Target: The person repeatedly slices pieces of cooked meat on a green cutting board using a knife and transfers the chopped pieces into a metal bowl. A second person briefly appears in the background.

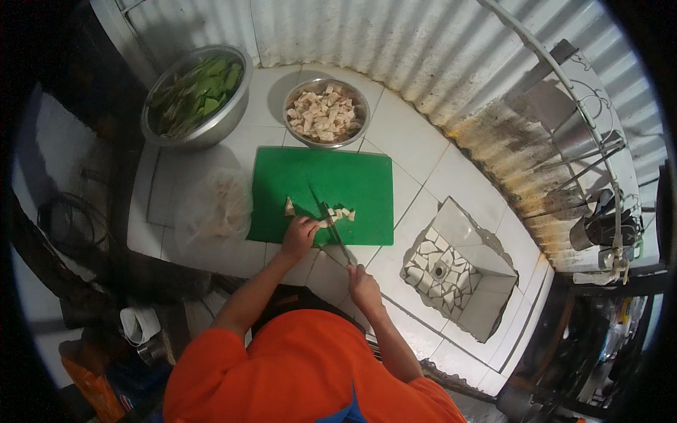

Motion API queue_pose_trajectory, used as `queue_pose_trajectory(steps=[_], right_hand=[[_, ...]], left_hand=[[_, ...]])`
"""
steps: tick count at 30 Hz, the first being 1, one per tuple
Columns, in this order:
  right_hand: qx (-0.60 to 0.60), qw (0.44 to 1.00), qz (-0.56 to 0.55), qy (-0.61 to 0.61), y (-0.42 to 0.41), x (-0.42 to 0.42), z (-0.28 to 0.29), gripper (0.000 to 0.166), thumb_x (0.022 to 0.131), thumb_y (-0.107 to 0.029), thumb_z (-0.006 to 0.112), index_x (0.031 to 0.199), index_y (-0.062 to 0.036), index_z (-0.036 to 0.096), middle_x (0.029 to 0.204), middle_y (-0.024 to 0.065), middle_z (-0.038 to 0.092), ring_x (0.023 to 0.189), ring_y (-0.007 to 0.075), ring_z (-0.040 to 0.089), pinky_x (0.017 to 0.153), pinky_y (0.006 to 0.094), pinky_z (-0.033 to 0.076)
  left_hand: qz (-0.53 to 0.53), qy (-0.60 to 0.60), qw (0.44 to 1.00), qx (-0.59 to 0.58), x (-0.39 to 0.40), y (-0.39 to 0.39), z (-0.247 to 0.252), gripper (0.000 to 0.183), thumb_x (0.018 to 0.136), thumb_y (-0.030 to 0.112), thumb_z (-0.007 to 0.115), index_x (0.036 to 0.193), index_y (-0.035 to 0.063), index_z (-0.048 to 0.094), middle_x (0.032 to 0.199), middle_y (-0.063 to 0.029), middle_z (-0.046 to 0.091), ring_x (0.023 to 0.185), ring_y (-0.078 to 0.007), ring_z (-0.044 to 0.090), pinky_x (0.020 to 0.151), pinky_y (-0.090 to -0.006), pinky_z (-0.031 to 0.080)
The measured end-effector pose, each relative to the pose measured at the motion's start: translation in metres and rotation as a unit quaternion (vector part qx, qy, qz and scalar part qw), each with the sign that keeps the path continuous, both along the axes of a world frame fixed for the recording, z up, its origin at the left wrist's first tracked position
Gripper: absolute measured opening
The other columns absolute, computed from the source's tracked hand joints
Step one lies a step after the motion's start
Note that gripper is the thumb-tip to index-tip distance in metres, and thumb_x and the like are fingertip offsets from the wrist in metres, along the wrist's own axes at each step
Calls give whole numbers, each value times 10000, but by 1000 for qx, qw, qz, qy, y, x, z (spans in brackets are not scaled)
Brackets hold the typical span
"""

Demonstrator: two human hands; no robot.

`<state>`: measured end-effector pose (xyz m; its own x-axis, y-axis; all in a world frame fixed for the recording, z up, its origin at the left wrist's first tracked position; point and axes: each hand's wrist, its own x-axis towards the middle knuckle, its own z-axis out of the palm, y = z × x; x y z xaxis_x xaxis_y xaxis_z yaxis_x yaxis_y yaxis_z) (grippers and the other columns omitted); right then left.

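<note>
My right hand (364, 288) grips the handle of a kitchen knife (337, 235), whose blade lies across a green cutting board (322, 169). Just left of the blade, my left hand (300, 237) pinches a pale food piece (325, 223) against the board. Several small cut cubes (344, 212) sit right of the blade. Beyond my left fingers stands a loose wedge (289, 207) of the same pale food, with brownish skin on one edge. Behind the board, a metal bowl (326, 113) is heaped with similar pale cubes.
A large metal basin (240, 108) of green leaves stands at the back left. Left of the board lies a clear plastic bag (211, 209) with pale bits in it. A tiled sink basin (444, 280) is sunk into the counter at right. Corrugated metal sheeting (338, 34) borders the back.
</note>
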<state>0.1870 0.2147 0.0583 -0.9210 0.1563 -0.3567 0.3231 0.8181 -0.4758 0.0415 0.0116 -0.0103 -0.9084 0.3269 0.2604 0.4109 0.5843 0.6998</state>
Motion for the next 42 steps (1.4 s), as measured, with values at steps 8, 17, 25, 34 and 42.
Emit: queue_pose_trajectory(steps=[8,17,25,34,42], right_hand=[[-34,998,15,49,-29,-76,-28,426,1056,-384,402,1037,18,540,799,327,660,778,508,664,675,572,535],[-80,986,17,145,-21,-99,-18,420,1057,-365,416,969,28,537,726,331,626,718,540,623,613,603,495],[8,999,39,-21,-12,-26,2,456,1058,-404,387,1035,27,533,781,337,652,774,510,662,678,587,527],[-50,998,27,36,-52,-113,-21,469,1051,-406,395,1075,35,553,866,336,666,849,527,652,751,599,519],[-142,981,-8,134,-34,-133,-20,454,1056,-389,406,1072,24,592,870,352,649,850,549,625,710,610,496]], left_hand=[[-45,39,998,-28,-7,-1,-3,114,854,29,614,956,24,665,939,-153,609,939,-370,582,778,-468,488],[3,-10,999,45,0,-8,-3,148,889,80,649,1027,38,680,964,-167,617,944,-379,589,801,-451,494],[23,-29,998,45,4,-4,-8,132,887,97,671,997,28,687,953,-167,630,922,-375,603,774,-458,498],[19,-18,1000,8,0,-6,-14,105,834,59,681,936,35,692,896,-163,625,907,-377,605,761,-470,493],[114,-99,981,126,6,6,-4,114,876,66,671,977,13,676,835,-159,638,903,-341,640,795,-412,518]])
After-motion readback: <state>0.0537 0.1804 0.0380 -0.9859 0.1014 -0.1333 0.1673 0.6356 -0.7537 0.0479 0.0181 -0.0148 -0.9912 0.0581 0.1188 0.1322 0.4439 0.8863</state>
